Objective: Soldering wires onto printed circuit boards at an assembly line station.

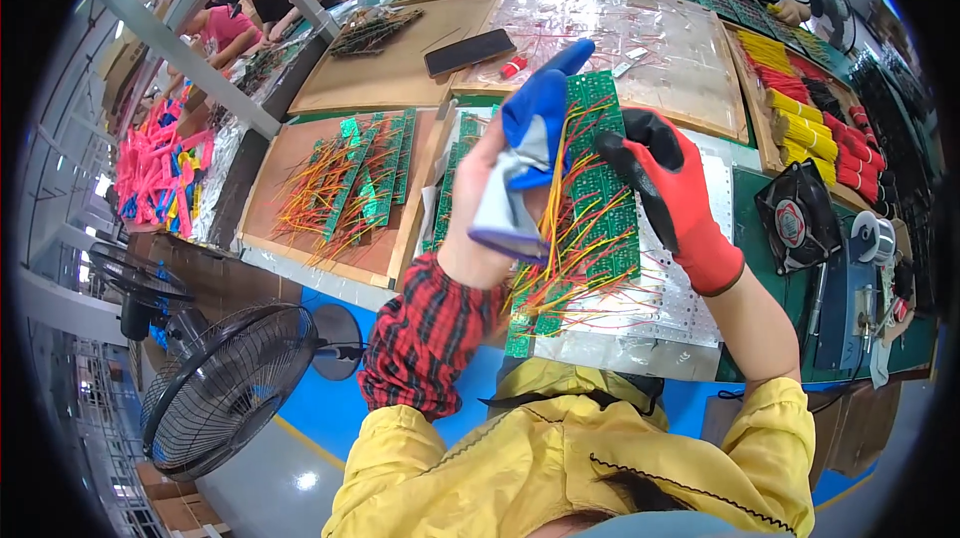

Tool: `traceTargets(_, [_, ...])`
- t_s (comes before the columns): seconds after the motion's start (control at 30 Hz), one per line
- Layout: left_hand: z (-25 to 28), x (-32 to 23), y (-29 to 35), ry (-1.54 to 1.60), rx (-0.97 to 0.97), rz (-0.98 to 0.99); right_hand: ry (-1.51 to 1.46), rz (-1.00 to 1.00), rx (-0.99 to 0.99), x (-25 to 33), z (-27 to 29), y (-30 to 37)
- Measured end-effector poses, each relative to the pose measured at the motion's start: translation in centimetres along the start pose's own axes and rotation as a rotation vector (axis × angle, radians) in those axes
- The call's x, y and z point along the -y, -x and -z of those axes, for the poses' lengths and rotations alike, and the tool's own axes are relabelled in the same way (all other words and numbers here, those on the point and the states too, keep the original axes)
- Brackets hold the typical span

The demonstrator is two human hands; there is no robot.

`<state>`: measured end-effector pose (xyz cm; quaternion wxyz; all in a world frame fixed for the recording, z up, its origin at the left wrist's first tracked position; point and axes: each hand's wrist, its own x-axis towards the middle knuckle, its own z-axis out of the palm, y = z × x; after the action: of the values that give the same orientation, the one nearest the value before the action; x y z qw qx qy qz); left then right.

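A blue and white glove [525, 153] lies loosely against my left hand [480, 183], whose back and wrist show bare. It hides my left fingers, so their grip does not show; one blue glove finger points up and to the right. Beside it stands a long green circuit board [600, 193] with many red, orange and yellow wires hanging from it. My right hand [668, 183], in a red and black glove, is closed at the board's right edge, thumb and fingertips pinching it. More wires [560, 278] fan out below, over a white perforated sheet [670, 308].
On the left, a wooden-framed tray [265, 223] bears several wired boards [375, 178]. A black phone [468, 53] lies farther back. At right are yellow wire bundles [800, 123], a black square fan [797, 216] and a wire spool [872, 236]. A floor fan [230, 388] stands lower left. Other people work across the table.
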<state>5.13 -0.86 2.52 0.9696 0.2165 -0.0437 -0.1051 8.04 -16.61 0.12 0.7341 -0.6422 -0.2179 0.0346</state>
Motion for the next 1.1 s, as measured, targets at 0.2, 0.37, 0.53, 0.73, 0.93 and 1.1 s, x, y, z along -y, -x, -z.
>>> traceTargets(0.2, [0.6, -1.0, 1.4, -0.763, -0.133, -0.073, 0.010, 0.064, 0.015, 0.3, 0.7, 0.3])
traceTargets(0.37, [1.1, -2.1, 0.3, -1.020, -0.133, -0.123, 0.300, 0.218, 0.144, 1.0, 0.8, -0.5])
traceTargets(0.53, [1.4, -1.8, -0.5, -0.816, -0.163, -0.299, 0.244, 0.158, 0.084, 0.2, 1.2, -1.5])
traceTargets(0.73, [2.5, -2.4, 0.0, -0.287, 0.008, -0.076, 0.075, 0.141, 0.087, -0.8, 1.6, -1.9])
traceTargets(0.93, [2.3, -2.6, 0.4, -0.734, -0.081, 0.000, 0.174, 0.152, 0.125, -0.4, 0.8, -1.6])
traceTargets(1.1, [2.3, -1.7, -0.2, -0.721, -0.168, -0.085, 0.237, 0.163, 0.085, -0.4, 0.6, -1.4])
